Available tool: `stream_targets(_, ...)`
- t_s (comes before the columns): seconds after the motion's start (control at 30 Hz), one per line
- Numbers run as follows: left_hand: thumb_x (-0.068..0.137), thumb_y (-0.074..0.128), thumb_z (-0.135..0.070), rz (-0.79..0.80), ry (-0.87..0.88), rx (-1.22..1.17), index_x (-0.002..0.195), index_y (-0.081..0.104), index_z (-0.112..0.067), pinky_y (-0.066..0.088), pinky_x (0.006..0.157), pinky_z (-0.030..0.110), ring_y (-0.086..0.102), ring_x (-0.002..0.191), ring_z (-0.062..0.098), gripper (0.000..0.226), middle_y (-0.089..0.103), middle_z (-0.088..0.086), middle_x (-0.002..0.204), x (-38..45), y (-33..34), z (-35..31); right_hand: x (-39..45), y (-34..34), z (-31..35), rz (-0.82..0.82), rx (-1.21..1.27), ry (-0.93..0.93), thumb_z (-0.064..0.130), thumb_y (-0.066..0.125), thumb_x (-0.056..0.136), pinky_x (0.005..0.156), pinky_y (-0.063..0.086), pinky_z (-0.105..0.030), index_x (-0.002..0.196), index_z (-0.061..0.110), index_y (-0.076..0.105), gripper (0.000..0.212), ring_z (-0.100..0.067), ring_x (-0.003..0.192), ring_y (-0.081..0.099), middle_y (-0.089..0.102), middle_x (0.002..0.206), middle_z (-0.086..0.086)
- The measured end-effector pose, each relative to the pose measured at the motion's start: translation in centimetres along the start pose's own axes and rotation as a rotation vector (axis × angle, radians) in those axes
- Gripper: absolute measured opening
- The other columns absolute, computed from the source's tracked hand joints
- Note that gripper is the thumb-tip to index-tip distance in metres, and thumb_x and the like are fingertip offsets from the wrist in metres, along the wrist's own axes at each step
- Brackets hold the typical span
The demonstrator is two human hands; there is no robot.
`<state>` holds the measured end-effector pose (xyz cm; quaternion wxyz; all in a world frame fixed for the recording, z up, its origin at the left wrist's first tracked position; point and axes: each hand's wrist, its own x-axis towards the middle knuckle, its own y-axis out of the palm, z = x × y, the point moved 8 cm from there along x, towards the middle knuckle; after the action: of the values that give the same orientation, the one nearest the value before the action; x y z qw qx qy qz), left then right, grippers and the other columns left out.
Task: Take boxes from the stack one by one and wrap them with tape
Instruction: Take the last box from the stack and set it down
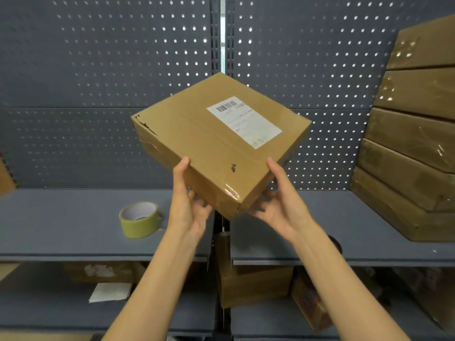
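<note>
Grey pegboard panels (pixel 110 70) line the back of a metal shelving unit, daylight showing through their holes and through the narrow gap (pixel 222 33) where two panels meet. A grey shelf (pixel 61 230) runs across the frame, split at the centre upright (pixel 222 242). On the lower shelf (pixel 61 313), in shadow, lie cartons (pixel 253 284) and a white paper (pixel 110 291).

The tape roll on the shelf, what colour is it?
The tape roll is yellowish olive with a white inner core, seen in the head view.
</note>
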<state>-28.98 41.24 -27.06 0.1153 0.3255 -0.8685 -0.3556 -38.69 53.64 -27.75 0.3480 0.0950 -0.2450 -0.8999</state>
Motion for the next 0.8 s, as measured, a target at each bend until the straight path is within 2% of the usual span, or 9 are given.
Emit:
stream_targets(0.1,0.081,0.061,-0.048,0.024,-0.034,-0.036,0.122,0.053,-0.020,0.053,0.089,0.041,0.066,0.102,0.022,0.050,0.067,0.007,0.108,-0.1,0.2,0.9,0.1,-0.9,0.3,-0.041,-0.007,-0.041,0.051,0.065,0.077,0.081,0.057,-0.041,0.128,0.026,0.055,0.058,-0.022,0.096,0.068,0.072,0.100,-0.001)
stream_targets(0.27,0.075,0.064,-0.044,0.088,-0.039,0.025,0.135,0.047,-0.017,0.054,0.088,0.043,0.066,0.104,0.023,0.068,0.072,0.006,0.104,0.1,0.5,1.2,0.2,-2.5,0.8,-0.087,-0.053,-0.056,0.058,0.064,0.071,0.083,0.056,-0.040,0.125,0.029,0.057,0.062,-0.019,0.101,0.067,0.069,0.110,0.001)
stream_targets(0.33,0.074,0.063,-0.046,0.067,-0.010,0.059,0.134,0.046,-0.022,0.052,0.091,0.047,0.064,0.110,0.024,0.067,0.066,0.006,0.117,0.5,-0.2,0.6,0.4,-3.3,1.1,-0.102,-0.076,-0.058,0.061,0.063,0.070,0.089,0.052,-0.041,0.122,0.029,0.060,0.062,-0.018,0.101,0.065,0.068,0.113,0.000)
stream_targets(0.4,0.075,0.065,-0.048,0.000,0.034,0.044,0.132,0.046,-0.026,0.054,0.087,0.047,0.061,0.112,0.024,0.063,0.061,0.006,0.123,1.1,-1.4,-0.7,0.7,-4.2,1.6,-0.124,-0.100,-0.064,0.064,0.062,0.072,0.098,0.046,-0.045,0.121,0.030,0.063,0.060,-0.020,0.108,0.063,0.067,0.120,-0.002)
stream_targets(0.47,0.073,0.068,-0.049,-0.071,0.079,0.035,0.136,0.043,-0.026,0.057,0.080,0.045,0.060,0.112,0.022,0.071,0.058,0.004,0.125,1.6,-2.8,-2.1,1.0,-5.0,2.2,-0.138,-0.091,-0.063,0.065,0.061,0.074,0.095,0.050,-0.040,0.123,0.026,0.064,0.062,-0.022,0.113,0.062,0.067,0.120,-0.003)
stream_targets(0.53,0.079,0.066,-0.049,-0.096,0.104,0.120,0.131,0.050,-0.026,0.057,0.082,0.044,0.060,0.110,0.020,0.059,0.061,0.001,0.120,1.8,-3.7,-3.0,1.4,-5.6,2.7,-0.131,-0.080,-0.065,0.063,0.059,0.077,0.088,0.050,-0.037,0.124,0.024,0.064,0.061,-0.022,0.114,0.061,0.068,0.120,-0.003)
stream_targets(0.63,0.087,0.060,-0.042,-0.082,0.085,0.237,0.109,0.060,-0.024,0.054,0.086,0.041,0.063,0.105,0.020,0.028,0.067,-0.002,0.100,2.0,-4.6,-2.9,1.9,-5.9,2.9,-0.082,-0.078,-0.069,0.062,0.055,0.083,0.091,0.048,-0.037,0.127,0.026,0.062,0.057,-0.021,0.116,0.061,0.067,0.121,-0.001)
stream_targets(0.73,0.088,0.060,-0.042,-0.121,0.099,0.273,0.103,0.061,-0.026,0.054,0.085,0.040,0.065,0.105,0.020,0.022,0.069,-0.002,0.101,2.2,-5.3,-2.3,2.3,-6.1,2.4,-0.073,-0.082,-0.055,0.060,0.052,0.087,0.094,0.047,-0.038,0.126,0.026,0.063,0.053,-0.021,0.116,0.060,0.067,0.121,-0.001)
stream_targets(0.8,0.086,0.062,-0.045,-0.181,0.092,0.271,0.105,0.062,-0.026,0.055,0.081,0.038,0.065,0.104,0.019,0.027,0.069,-0.003,0.103,2.4,-6.0,-1.6,2.4,-6.2,2.1,-0.072,-0.098,-0.057,0.058,0.050,0.088,0.094,0.047,-0.037,0.124,0.025,0.064,0.050,-0.022,0.117,0.059,0.067,0.122,-0.002)
